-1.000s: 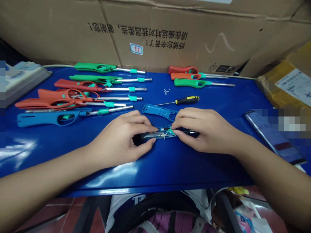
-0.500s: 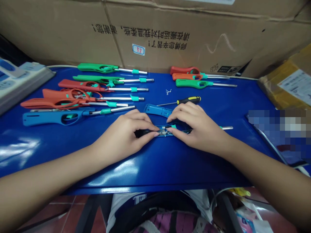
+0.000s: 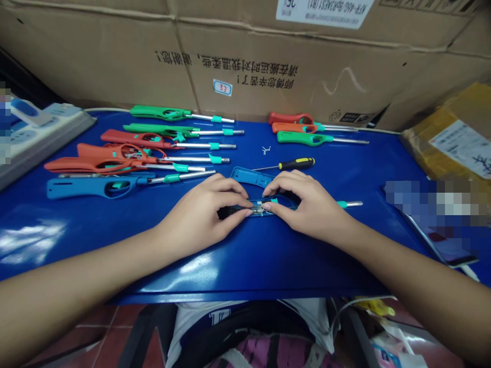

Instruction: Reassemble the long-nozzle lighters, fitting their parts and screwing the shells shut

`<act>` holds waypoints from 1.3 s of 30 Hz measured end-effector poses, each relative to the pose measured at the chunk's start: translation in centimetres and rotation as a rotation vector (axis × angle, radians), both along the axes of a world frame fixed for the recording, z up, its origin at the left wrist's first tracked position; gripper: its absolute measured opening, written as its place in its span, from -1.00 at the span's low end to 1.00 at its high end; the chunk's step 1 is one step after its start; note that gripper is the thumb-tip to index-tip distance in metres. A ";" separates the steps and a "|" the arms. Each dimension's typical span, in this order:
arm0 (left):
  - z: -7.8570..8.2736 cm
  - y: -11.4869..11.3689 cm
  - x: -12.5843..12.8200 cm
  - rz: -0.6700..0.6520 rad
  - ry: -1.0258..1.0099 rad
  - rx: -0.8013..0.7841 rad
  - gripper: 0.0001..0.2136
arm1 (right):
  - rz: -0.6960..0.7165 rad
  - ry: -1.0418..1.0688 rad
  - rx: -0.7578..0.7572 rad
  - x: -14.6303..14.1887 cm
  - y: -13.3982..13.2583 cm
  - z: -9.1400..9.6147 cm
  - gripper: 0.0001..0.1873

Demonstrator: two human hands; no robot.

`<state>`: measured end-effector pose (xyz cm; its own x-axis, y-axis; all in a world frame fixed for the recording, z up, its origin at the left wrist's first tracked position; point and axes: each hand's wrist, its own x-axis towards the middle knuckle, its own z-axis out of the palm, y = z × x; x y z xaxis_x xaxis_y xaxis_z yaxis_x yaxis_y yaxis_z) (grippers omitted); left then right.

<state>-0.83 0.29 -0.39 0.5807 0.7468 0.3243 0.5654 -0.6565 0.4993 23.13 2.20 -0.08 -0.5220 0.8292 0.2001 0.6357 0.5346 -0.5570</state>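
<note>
On the blue table (image 3: 268, 255) lies an opened blue stick lighter (image 3: 264, 208), its metal nozzle (image 3: 349, 204) pointing right. My left hand (image 3: 203, 209) pinches the dark inner part at its left end. My right hand (image 3: 310, 202) pinches the teal and metal parts at the middle and covers the open handle. The fingertips of both hands almost meet. A loose blue half-shell (image 3: 251, 177) lies just behind my hands.
A yellow-and-black screwdriver (image 3: 295, 164) lies behind the hands. Several green, red and blue stick lighters (image 3: 126, 153) lie at the left, three more (image 3: 303, 129) at the back right. Cardboard boxes (image 3: 245, 56) wall the back. A power strip (image 3: 34, 133) lies left, a phone (image 3: 441, 240) right.
The lighter has been set down flat and its nozzle now shows to the right of my right hand. Both hands shifted slightly away from me while the view tilted up.
</note>
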 end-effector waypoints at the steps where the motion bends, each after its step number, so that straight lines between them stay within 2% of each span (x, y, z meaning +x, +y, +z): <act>1: 0.0 0.0 0.0 -0.004 0.001 -0.001 -0.85 | 0.003 0.003 0.007 0.1 0.0 0.0 -0.92; 10: -0.2 -0.1 0.1 -0.002 -0.015 0.004 -0.85 | -0.017 0.062 -0.062 0.1 0.3 -0.1 -0.92; 18: -0.2 -0.2 0.0 -0.008 -0.027 -0.001 -0.86 | -0.056 0.205 0.011 0.5 0.7 -0.2 -0.97; 25: -0.3 -0.2 0.1 -0.021 -0.014 -0.005 -0.86 | -0.031 0.048 0.012 0.6 0.5 -0.1 -0.80; 33: -0.5 -0.1 0.1 -0.047 -0.010 0.021 -0.86 | -0.049 0.007 0.040 0.4 0.4 -0.1 -0.80; 36: -0.5 -0.1 0.0 -0.046 0.001 0.045 -0.85 | -0.036 0.081 0.066 0.5 0.7 0.0 -0.84; 39: -0.3 0.0 -0.1 -0.041 0.027 0.054 -0.84 | -0.068 0.181 0.097 1.4 1.3 1.0 -0.90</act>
<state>-0.98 0.32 -0.66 0.6194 0.7038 0.3479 0.5501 -0.7052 0.4473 24.57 3.54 0.91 -0.4133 0.8338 0.3659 0.5663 0.5501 -0.6138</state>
